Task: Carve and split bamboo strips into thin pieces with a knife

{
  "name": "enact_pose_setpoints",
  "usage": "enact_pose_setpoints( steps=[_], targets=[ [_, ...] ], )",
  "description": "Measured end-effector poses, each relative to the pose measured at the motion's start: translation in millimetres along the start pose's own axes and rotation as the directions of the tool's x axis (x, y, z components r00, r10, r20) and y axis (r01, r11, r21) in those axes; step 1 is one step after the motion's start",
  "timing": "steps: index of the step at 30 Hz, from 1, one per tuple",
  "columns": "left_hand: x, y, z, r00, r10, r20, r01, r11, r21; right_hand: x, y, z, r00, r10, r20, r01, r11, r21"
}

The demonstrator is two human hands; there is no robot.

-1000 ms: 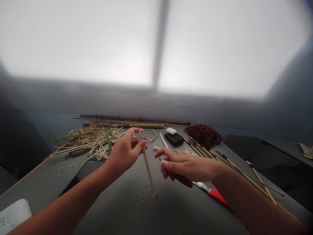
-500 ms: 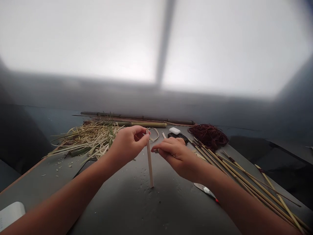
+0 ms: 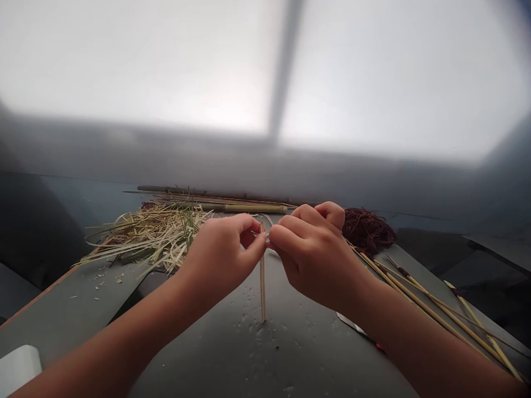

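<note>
My left hand (image 3: 226,246) pinches the top of a narrow, pale bamboo strip (image 3: 263,293) between thumb and fingers. The strip stands nearly upright, its lower end at the grey tabletop. Close against the left fingertips, my right hand (image 3: 313,251) is closed with its fingers curled. A sliver of something pale and thin shows at its fingertips, but its kind is hidden. Behind the hands, part of a thin pale strand (image 3: 269,219) curves upward. A blade-like tool with a red spot (image 3: 352,323) lies partly under my right forearm.
Shavings and split strips form a heap (image 3: 153,232) at the left. Bamboo poles (image 3: 253,209) lie along the back. A dark red cord bundle (image 3: 369,229) and several thin bamboo sticks (image 3: 440,301) are on the right. A white object (image 3: 20,367) sits at the lower left.
My right hand has risen and turned, bringing its curled fingers up to the left fingertips near the strip's top. The white case and black item behind it are now covered.
</note>
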State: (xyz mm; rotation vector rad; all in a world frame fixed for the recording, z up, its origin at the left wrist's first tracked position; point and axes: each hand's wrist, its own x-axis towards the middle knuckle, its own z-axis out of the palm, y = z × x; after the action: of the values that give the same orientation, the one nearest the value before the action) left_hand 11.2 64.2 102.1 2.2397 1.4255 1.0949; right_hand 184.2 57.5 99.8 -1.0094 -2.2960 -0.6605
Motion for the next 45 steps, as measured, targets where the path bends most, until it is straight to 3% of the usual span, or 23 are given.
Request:
enact_pose_setpoints(
  steps=[8,14,24,39,45],
  targets=[
    [1.6,-3.2,2.9,0.999,0.033,-0.039,-0.031,0.998,0.057,-17.5,-7.1,14.0,1.000,-0.009,-0.003,0.009,1.000,0.002],
    [1.1,-0.6,-0.7,1.000,0.024,0.011,-0.025,0.999,0.036,-25.2,-8.2,21.6,0.993,-0.016,-0.117,0.015,1.000,-0.014],
    [-1.0,-0.2,-3.4,0.999,0.041,-0.014,-0.041,0.998,0.047,-27.4,-13.3,26.8,0.985,0.009,-0.173,-0.012,1.000,-0.016],
    [-2.3,-1.3,-3.3,0.999,0.042,0.006,-0.042,0.999,0.008,-46.1,-16.4,39.9,0.988,0.077,-0.131,-0.064,0.993,0.104],
    [-2.1,-2.9,-4.8,1.000,0.021,0.000,-0.021,0.999,0.026,-67.4,-20.5,51.8,0.997,0.057,-0.060,-0.048,0.989,0.138]
  ],
)
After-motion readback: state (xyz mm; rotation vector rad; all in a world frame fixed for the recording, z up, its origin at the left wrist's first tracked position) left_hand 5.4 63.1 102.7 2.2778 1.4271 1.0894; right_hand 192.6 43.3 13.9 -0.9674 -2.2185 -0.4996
